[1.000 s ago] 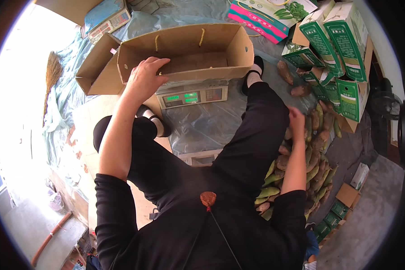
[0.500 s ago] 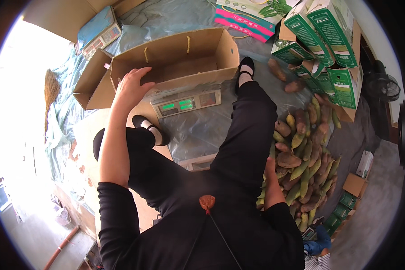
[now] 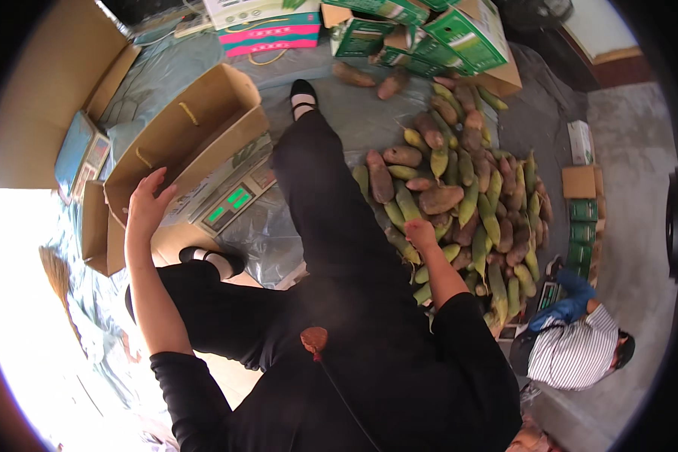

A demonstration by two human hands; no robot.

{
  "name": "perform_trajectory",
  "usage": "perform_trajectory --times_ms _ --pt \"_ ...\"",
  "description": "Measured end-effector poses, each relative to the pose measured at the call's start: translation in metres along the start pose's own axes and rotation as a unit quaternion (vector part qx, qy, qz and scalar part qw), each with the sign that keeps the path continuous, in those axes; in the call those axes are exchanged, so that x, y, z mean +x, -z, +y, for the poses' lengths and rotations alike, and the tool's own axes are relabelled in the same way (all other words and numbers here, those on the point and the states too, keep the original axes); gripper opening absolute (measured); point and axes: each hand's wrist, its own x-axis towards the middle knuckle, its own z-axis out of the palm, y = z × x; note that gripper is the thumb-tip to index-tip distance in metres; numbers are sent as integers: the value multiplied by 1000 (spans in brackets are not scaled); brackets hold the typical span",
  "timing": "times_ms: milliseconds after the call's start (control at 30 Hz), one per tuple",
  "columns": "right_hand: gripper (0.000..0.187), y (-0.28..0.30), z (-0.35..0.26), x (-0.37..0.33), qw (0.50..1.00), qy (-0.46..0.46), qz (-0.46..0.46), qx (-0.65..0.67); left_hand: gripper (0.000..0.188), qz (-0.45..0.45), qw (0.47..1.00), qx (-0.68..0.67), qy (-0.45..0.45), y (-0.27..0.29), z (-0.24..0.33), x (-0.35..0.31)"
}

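Left hand (image 3: 148,205), fingers apart, is at the box (image 3: 167,134), far left; right hand (image 3: 420,233) seems to be picking among roots (image 3: 441,200) at right, its grip unclear; lifting one calls for firm fingers

Concrete floor (image 3: 629,151) showing bare along right, and further in, crinkled plastic sheet (image 3: 260,256) spread wide. Big crowd on floor covering here: heap of green and reddish-brown root vegetables (image 3: 441,200), dark sheet (image 3: 542,94) peeking out at far edge! Two loose brown roots (image 3: 352,74) lying apart near green-and-white cartons (image 3: 463,41). Digital scale (image 3: 230,207), green display lit, sitting on plastic. Pink-and-teal carton (image 3: 271,38) up top. Over right, row of small green boxes (image 3: 582,233).
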Motion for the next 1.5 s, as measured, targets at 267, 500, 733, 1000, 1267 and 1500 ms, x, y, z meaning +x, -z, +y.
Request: perform_trajectory --times_ms 267,500,733,1000,1267,1500 --pt "16 12 102 0 962 74 35 -261 46 -27 999 -26 16 -11 10 -4" --pt "15 -8 55 1 975 -33 158 -154 49 -33 999 7 38 -11 10 -8" --pt "23 31 83 12 972 -116 195 -56 55 -43 998 12 45 -17 22 -1" --pt "53 6 80 26 967 -162 137 139 54 -32 998 18 51 -17 22 -4" --pt "75 -19 93 61 976 -174 124 52 52 -46 998 44 -8 -26 21 -1" --pt "38 2 51 27 791 -304 -92 523 44 -29 999 41 -20 -22 16 -5"
